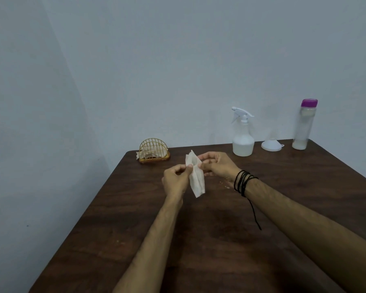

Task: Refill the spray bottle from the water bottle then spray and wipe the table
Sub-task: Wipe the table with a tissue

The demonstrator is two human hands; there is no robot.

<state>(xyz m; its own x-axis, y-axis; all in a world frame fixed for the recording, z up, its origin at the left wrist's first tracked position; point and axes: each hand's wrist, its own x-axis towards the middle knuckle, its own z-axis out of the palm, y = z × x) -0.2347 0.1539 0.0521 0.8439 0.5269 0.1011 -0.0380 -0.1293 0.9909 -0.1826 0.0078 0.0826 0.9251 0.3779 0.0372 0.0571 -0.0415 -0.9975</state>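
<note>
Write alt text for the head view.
Both hands, left hand and right hand, hold a white tissue above a dark wooden table. Behind stand a spray bottle, funnel and water bottle.

On one brown table stand one spray bottle, one water bottle, one white funnel and one gold wire napkin holder. Two hands, the left hand and the right hand, share one white tissue. One black cord bracelet wraps the right wrist.
</note>
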